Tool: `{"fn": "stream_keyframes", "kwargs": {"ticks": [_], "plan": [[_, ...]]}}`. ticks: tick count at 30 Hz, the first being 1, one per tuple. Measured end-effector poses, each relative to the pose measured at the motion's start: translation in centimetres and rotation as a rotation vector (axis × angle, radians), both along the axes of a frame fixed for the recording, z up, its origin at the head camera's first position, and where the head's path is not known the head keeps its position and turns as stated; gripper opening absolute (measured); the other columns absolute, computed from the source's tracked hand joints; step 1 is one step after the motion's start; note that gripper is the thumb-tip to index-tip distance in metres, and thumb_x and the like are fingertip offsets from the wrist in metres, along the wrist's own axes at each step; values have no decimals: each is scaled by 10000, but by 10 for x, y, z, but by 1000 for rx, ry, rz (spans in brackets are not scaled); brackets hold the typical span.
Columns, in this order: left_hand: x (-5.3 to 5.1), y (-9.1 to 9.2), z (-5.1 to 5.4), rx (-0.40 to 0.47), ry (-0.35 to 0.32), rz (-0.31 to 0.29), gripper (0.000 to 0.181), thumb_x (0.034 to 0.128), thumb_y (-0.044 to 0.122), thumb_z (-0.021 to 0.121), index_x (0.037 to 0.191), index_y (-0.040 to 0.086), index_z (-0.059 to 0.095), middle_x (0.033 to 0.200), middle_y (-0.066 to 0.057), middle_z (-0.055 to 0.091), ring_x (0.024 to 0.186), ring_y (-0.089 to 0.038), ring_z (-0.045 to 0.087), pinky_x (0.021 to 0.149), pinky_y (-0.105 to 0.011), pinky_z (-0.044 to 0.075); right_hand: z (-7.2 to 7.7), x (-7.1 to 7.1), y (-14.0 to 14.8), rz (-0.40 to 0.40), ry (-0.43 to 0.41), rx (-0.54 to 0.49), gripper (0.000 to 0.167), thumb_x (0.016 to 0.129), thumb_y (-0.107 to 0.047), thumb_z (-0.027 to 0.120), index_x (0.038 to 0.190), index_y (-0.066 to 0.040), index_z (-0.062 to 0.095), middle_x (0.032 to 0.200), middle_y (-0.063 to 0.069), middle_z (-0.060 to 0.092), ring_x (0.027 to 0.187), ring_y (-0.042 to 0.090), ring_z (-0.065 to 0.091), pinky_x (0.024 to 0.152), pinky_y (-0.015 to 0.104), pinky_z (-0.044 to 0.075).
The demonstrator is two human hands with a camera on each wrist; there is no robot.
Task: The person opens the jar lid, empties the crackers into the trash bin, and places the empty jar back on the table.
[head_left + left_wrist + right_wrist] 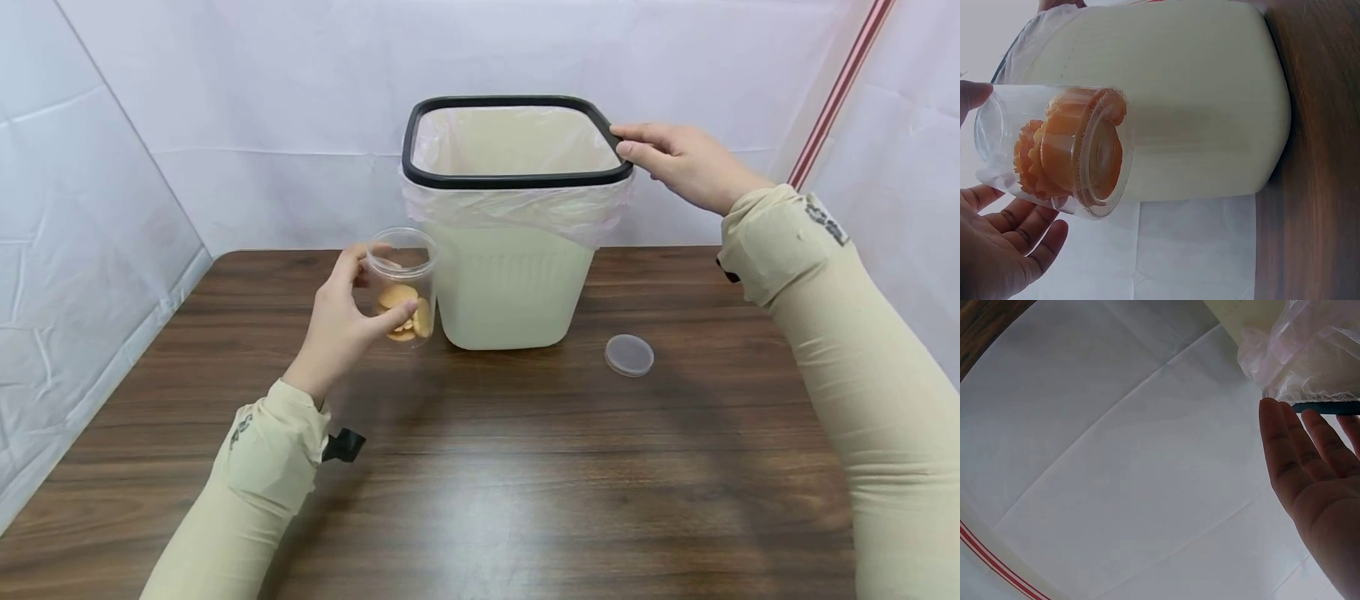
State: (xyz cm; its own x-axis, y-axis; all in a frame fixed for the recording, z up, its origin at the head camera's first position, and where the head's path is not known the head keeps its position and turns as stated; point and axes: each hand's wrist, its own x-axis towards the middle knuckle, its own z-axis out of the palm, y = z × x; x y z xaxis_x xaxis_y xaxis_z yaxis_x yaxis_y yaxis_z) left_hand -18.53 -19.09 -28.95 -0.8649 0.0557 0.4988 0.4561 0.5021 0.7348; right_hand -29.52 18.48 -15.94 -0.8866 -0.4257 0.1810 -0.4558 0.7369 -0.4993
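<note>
My left hand (343, 312) grips a clear plastic jar (402, 265) off the table, thumb on one side and fingers on the other. Golden round biscuits (398, 296) with scalloped edges lie in its lower part, and its top has no lid on. The jar is just left of a pale green trash bin (510, 283), which has a black rim (517, 181) and a thin pinkish liner (525, 202) folded over its edge. At the rim's right side, my right hand (686, 162) touches it with mostly straight fingers (1325, 447).
A translucent round lid (629, 355) lies on the dark wooden table (480, 467), to the right of the bin's base. White sheeting (300, 108) hangs behind and at both sides. A red-striped band (840, 96) runs up the right side.
</note>
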Motion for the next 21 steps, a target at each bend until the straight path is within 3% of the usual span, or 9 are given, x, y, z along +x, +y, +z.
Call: {"fn": "stream_keyframes", "kwargs": {"ticks": [13,21], "plan": [[-2,-16,19,-66,64,65,633,804,189,756,1348,84,450,1070,-164,548,1033,-304,524,937,-426,394,0,-2,-10,10,3,11,521,1020,-433,351,1490,-209,366,1509,113,407,1160,337,467,857,381,374],[-4,-20,25,-80,56,76,639,809,188,753,1352,71,439,1103,-181,544,1063,-321,526,962,-446,396,-1,-2,-11,18,21,15,527,1023,-429,341,1493,-191,359,1505,140,407,1119,348,467,897,475,367]]}}
